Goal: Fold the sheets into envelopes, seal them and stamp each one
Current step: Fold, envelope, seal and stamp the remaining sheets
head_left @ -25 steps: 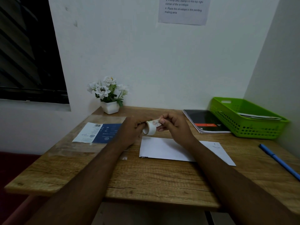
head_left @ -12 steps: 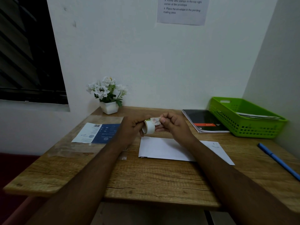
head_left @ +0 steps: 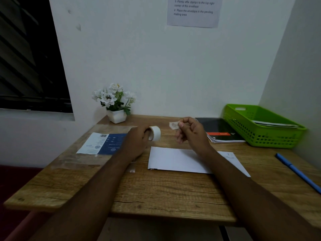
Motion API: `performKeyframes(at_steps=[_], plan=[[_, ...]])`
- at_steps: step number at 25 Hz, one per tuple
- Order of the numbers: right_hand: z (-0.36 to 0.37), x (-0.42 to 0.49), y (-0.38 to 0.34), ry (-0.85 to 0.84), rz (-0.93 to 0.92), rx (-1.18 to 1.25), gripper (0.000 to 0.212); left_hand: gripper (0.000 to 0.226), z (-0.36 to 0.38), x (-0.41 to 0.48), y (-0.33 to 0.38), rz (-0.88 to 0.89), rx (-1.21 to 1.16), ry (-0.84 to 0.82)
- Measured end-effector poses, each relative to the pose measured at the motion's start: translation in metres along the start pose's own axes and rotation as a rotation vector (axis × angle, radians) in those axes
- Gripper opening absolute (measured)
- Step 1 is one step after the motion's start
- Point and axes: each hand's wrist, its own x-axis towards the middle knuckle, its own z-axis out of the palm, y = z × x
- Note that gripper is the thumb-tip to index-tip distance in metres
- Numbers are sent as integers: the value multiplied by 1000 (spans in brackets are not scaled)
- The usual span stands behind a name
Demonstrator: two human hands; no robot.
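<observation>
A white envelope lies flat on the wooden table in front of me, partly under my right forearm. My left hand holds a small white roll of stamps above the table, left of centre. My right hand is raised to the right of the roll and pinches a single pale stamp between thumb and fingers. The stamp is apart from the roll, with a gap between them.
A blue and white leaflet lies at the left under clear plastic. A white flower pot stands at the back. A dark notebook and a green basket with papers sit at the right; a blue pen lies near the right edge.
My hands have moved apart. The stamp that my right hand was peeling from the roll has come off, and my right hand has drawn it to the right.
</observation>
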Motion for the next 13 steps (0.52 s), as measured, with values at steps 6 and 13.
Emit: performKeyframes(at_steps=[6,13], plan=[[0,3,5,90,-6,-6,12,15,-22,34,11,-107,106,129],[-3,4,3,93,-15,-55,5,6,-33,107,3,-120,378,-151]])
